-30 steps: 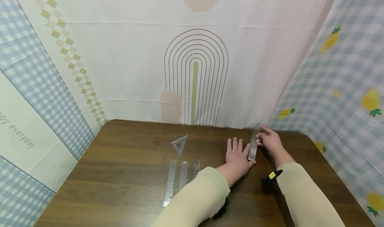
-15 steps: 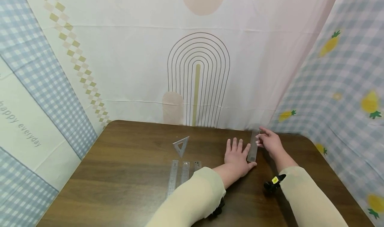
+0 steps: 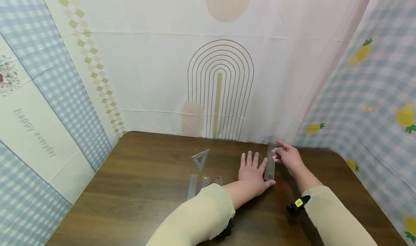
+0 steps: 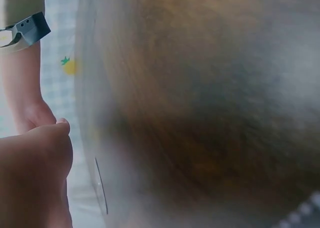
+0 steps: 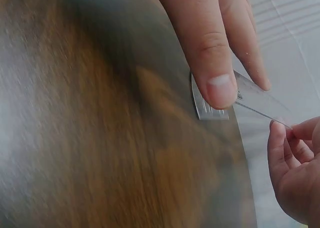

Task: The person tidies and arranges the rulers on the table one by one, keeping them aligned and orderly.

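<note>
A clear plastic ruler (image 3: pixel 269 163) lies lengthwise on the brown table (image 3: pixel 146 188) near its far right part. My left hand (image 3: pixel 251 172) rests flat beside it with straight fingers. Its thumb (image 5: pixel 212 82) presses on the ruler's (image 5: pixel 257 101) near end. My right hand (image 3: pixel 286 156) pinches the ruler's far end with curled fingers (image 5: pixel 292 153). The left wrist view is blurred and shows only part of my left hand (image 4: pixel 30 173) and the right forearm (image 4: pixel 22 87).
A clear set square (image 3: pixel 200 158) lies left of my hands. Below it three more clear rulers (image 3: pixel 192 187) lie side by side, partly hidden by my left sleeve (image 3: pixel 198 220). Printed cloth backdrops (image 3: pixel 221 76) close in the table's back and sides.
Both hands and the ruler between them have slid a little to the left, toward the set square. The head view has turned slightly.
</note>
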